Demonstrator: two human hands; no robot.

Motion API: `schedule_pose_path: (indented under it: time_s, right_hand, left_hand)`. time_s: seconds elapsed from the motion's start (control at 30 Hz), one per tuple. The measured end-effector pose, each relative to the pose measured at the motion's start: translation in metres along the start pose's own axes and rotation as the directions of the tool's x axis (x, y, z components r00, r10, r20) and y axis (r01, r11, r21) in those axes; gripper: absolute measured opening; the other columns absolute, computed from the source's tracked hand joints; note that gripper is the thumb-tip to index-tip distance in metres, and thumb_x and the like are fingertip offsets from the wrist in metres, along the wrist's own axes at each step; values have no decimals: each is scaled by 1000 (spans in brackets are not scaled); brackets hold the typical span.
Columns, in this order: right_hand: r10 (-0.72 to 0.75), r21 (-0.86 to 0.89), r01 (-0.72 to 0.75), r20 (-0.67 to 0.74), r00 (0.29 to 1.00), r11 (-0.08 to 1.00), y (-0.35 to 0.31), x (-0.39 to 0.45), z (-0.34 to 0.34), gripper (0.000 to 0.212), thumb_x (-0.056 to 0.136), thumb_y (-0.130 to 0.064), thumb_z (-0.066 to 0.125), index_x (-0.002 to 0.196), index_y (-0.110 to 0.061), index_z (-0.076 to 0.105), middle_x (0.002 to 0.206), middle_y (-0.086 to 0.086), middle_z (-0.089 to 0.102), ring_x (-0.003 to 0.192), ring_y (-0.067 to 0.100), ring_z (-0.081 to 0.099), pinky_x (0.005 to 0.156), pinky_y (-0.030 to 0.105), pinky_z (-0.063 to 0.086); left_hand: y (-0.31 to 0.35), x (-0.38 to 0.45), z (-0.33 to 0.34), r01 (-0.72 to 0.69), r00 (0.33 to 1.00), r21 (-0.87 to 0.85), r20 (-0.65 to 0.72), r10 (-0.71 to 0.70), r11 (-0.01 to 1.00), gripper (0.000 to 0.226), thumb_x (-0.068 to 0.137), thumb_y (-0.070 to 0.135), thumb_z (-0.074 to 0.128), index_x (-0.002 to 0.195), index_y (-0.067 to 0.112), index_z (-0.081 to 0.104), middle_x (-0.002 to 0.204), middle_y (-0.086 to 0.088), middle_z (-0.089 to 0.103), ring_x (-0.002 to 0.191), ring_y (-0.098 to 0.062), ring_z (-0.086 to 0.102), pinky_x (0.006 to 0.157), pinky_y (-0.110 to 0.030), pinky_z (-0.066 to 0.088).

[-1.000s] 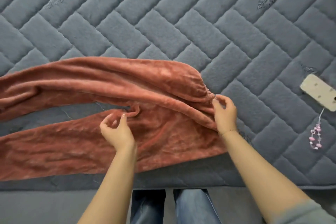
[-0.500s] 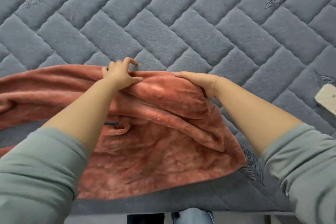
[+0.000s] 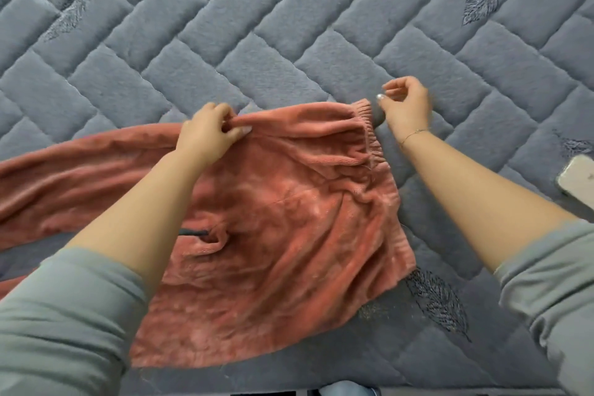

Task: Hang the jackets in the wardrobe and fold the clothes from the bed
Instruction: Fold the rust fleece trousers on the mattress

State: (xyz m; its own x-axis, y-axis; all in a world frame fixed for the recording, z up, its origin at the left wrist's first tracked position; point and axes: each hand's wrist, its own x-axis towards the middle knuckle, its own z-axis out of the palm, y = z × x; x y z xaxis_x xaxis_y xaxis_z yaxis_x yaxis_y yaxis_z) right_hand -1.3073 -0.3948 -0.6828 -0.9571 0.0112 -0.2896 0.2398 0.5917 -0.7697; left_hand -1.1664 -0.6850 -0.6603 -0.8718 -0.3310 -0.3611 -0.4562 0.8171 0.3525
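Rust-pink fleece trousers [image 3: 289, 235] lie on the grey quilted bed cover [image 3: 289, 26], with the elastic waistband [image 3: 366, 125] at the right and the legs running off to the left. A dark drawstring end [image 3: 193, 232] shows near the middle. My left hand [image 3: 209, 135] pinches the trousers' far upper edge. Just right of the waistband hovers my right hand [image 3: 406, 106], apart from the cloth, its fingers loosely curled and holding nothing.
A pale phone [image 3: 577, 178] lies on the cover at the right edge. Embroidered feather patterns dot the quilt. The bed's near edge runs along the bottom, with my jeans [image 3: 344, 391] just below it.
Both hands have pulled the top layer flat toward the far side. My right hand has let go of the waistband and moved right; the left still pinches the upper edge.
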Motion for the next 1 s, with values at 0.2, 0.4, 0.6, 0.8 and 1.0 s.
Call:
schedule_pose_path:
  time_s: [0.2, 0.4, 0.6, 0.8, 1.0]
  right_hand:
    - [-285, -392, 524, 524, 803, 756, -11, -22, 28, 66, 82, -24, 63, 145, -19, 42, 140, 6, 49, 133, 27, 40, 115, 41, 23]
    - [-545, -429, 672, 393, 740, 603, -20, -50, 10, 26, 75, -13, 63, 101, -12, 66, 97, 12, 60, 98, 33, 54, 90, 36, 30]
    - [-688, -381, 683, 149, 710, 623, 39, -168, -54, 21, 62, -6, 54, 82, -13, 56, 78, 10, 53, 80, 28, 43, 78, 36, 30]
    - [-390, -488, 513, 337, 857, 706, 115, -247, -77, 34, 57, 4, 66, 86, -14, 69, 94, 6, 58, 95, 28, 51, 89, 39, 39]
    - [-143, -161, 145, 25, 989, 976, 125, -251, -75, 22, 79, -10, 74, 100, -10, 67, 109, 10, 55, 102, 21, 50, 96, 27, 37]
  left_hand:
    - [-16, -19, 4, -32, 987, 87, -157, 45, 996, 23, 89, 32, 66, 98, 10, 66, 98, -12, 62, 98, -35, 55, 82, -42, 39]
    - [-6, -73, -39, -259, 939, -63, -249, 236, 964, 9, 87, 22, 71, 91, 15, 67, 84, 5, 54, 77, -17, 51, 72, -32, 40]
    - [14, -192, -35, -340, 941, -68, -25, 339, 938, 22, 80, 34, 54, 85, 14, 63, 81, 5, 54, 77, -19, 54, 68, -36, 44]
    - [25, -292, 62, -221, 921, -31, 321, 219, 975, 17, 88, 38, 61, 90, 23, 56, 92, 12, 50, 92, -12, 54, 69, -35, 49]
    - [22, -305, 117, -73, 917, -50, 390, 87, 996, 17, 91, 31, 60, 107, 25, 61, 110, 10, 53, 103, -17, 56, 80, -36, 48]
